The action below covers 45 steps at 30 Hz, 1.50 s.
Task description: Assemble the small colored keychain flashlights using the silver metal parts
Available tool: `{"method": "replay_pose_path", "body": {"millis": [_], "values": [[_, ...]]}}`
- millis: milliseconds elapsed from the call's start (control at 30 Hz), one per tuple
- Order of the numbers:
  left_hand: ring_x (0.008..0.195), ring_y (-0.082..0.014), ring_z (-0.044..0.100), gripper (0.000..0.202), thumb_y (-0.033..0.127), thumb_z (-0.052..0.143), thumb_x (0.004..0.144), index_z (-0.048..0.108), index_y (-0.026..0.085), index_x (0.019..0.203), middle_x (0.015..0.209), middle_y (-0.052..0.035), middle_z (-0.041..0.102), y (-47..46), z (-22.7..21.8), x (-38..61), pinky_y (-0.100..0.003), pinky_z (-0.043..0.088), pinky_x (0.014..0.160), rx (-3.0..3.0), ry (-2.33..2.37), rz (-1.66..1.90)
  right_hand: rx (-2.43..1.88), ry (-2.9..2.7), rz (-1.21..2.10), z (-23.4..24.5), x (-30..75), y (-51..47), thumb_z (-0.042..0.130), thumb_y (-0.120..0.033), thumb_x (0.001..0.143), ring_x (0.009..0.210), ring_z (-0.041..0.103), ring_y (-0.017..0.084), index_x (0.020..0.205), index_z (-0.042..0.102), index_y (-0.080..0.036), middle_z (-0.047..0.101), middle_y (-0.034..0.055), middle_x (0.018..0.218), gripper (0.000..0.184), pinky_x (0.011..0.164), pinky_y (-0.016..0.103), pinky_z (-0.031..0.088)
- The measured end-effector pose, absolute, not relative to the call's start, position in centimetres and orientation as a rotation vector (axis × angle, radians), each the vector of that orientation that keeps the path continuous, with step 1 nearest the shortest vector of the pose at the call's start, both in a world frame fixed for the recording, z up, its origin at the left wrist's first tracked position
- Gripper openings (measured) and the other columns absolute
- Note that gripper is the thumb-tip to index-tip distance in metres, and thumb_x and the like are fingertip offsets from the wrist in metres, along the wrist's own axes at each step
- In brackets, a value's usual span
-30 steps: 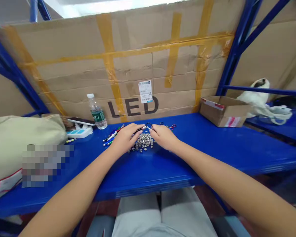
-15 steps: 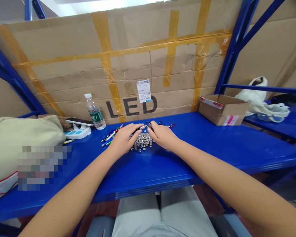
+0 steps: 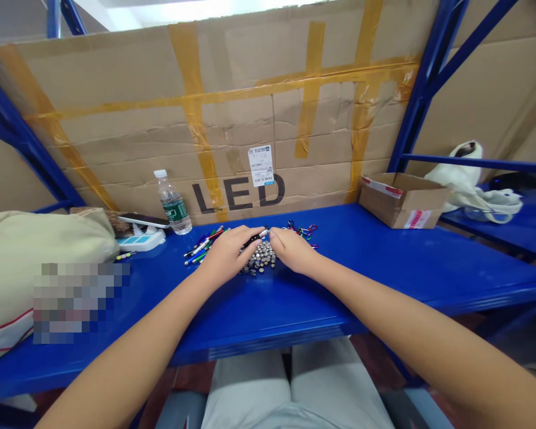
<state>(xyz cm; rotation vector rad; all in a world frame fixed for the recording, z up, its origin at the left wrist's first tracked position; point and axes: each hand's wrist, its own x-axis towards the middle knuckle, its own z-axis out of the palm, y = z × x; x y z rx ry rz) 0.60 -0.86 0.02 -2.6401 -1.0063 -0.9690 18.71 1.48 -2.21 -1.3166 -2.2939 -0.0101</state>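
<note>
My left hand (image 3: pixel 227 253) is closed around a slim black pen-shaped tube (image 3: pixel 251 240) with a silver end, which points right. My right hand (image 3: pixel 292 249) is pinched at that silver end; its fingers hide whatever small piece they hold. Below and between the hands lies a pile of small silver button cells (image 3: pixel 262 256) on the blue table. Just left of my left hand are several coloured pen-shaped tubes (image 3: pixel 200 250), partly covered by it. Coloured carabiner clips (image 3: pixel 311 228) lie behind my right hand.
A water bottle (image 3: pixel 175 205) stands at the back left, beside a white power strip (image 3: pixel 142 240) with a phone (image 3: pixel 143 220) on it. A pale bag (image 3: pixel 49 238) fills the left end. An open cardboard box (image 3: pixel 404 202) is at the back right. A tall cardboard sheet (image 3: pixel 268 119) backs the table.
My right hand has shifted slightly left and closed against the tube's silver end. The black loop seen near its fingertips is now hidden. More of the clips behind it show.
</note>
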Motion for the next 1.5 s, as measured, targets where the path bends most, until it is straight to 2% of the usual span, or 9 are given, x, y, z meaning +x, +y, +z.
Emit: {"method": "replay_pose_path", "body": {"millis": [233,367,533,767,1000,1100,1233,1333,1500], "values": [[0.087,-0.0195,0.061,0.030,0.031,0.045,0.091,0.058,0.018,0.115,0.097,-0.0076,0.066,-1.1,0.1,0.8,-0.033,0.046,0.079,-2.630,-1.025,-0.907,-1.564,-2.294,-0.304,-1.2,18.9,0.6,0.026,-0.032,0.094,0.078,0.064,0.025,0.100,0.052,-0.016,0.068,0.0102,0.088,0.030,0.063,0.030,0.038],[0.094,-0.0202,0.061,0.030,0.031,0.044,0.091,0.061,0.018,0.112,0.103,-0.0076,0.067,-1.0,0.1,0.8,-0.033,0.046,0.084,-2.665,-1.010,-0.860,-1.600,-2.288,-0.416,-1.1,19.1,0.6,0.023,-0.036,0.095,0.082,0.064,0.028,0.107,0.050,-0.015,0.068,0.0131,0.093,0.036,0.069,0.033,0.041],[0.098,-0.0206,0.060,0.034,0.032,0.040,0.092,0.062,0.019,0.113,0.107,-0.0058,0.067,-0.9,-0.4,1.1,-0.034,0.045,0.088,-2.825,-0.966,-0.620,-1.684,-2.181,-0.265,-1.0,21.3,2.6,0.016,-0.040,0.096,0.086,0.063,0.028,0.112,0.048,-0.011,0.066,0.0175,0.097,0.046,0.072,0.036,0.042],[0.096,-0.0203,0.060,0.037,0.034,0.039,0.091,0.059,0.019,0.118,0.108,-0.0069,0.066,-0.6,-0.6,1.1,-0.034,0.045,0.087,-2.827,-0.987,-0.604,-1.903,-2.223,-0.022,-1.8,25.5,6.1,0.039,-0.040,0.088,0.091,0.060,0.028,0.099,0.062,-0.012,0.064,0.0188,0.105,0.037,0.072,0.035,0.043],[0.096,-0.0209,0.059,0.037,0.035,0.038,0.091,0.059,0.018,0.117,0.105,-0.0070,0.065,-0.7,-0.4,1.1,-0.035,0.044,0.087,-2.796,-1.005,-0.624,-1.686,-2.257,0.083,-1.4,24.9,5.6,0.041,-0.045,0.088,0.078,0.057,0.021,0.082,0.062,-0.014,0.065,0.0132,0.087,0.037,0.068,0.030,0.040],[0.099,-0.0219,0.057,0.038,0.035,0.039,0.091,0.059,0.017,0.118,0.107,-0.0082,0.064,-0.7,-0.3,1.3,-0.036,0.043,0.089,-2.756,-1.017,-0.683,-1.388,-2.339,0.276,-1.2,23.8,4.6,0.037,-0.045,0.091,0.067,0.052,0.015,0.071,0.056,-0.015,0.060,0.0062,0.073,0.040,0.064,0.026,0.038],[0.102,-0.0219,0.056,0.034,0.034,0.043,0.090,0.059,0.018,0.115,0.110,-0.0079,0.064,-0.6,-0.4,1.3,-0.035,0.042,0.090,-2.703,-1.020,-0.750,-1.101,-2.298,0.873,-1.7,22.2,3.5,0.025,-0.051,0.094,0.046,0.039,0.008,0.068,0.048,-0.017,0.044,-0.0029,0.052,0.049,0.048,0.021,0.033],[0.101,-0.0217,0.057,0.033,0.034,0.045,0.089,0.060,0.020,0.115,0.110,-0.0071,0.064,-0.6,-0.5,1.4,-0.035,0.042,0.088,-2.654,-1.056,-0.792,-0.939,-2.193,1.213,-2.1,21.4,3.0,0.020,-0.056,0.093,0.037,0.029,0.007,0.066,0.043,-0.018,0.034,-0.0066,0.045,0.052,0.038,0.020,0.027],[0.102,-0.0228,0.057,0.031,0.037,0.045,0.090,0.060,0.025,0.113,0.110,-0.0054,0.065,-0.4,-0.7,1.3,-0.036,0.040,0.088,-2.613,-1.064,-0.790,-0.814,-2.007,1.505,-2.1,21.1,2.7,0.013,-0.059,0.091,0.033,0.021,0.006,0.065,0.035,-0.020,0.026,-0.0092,0.042,0.052,0.032,0.019,0.021]]}}
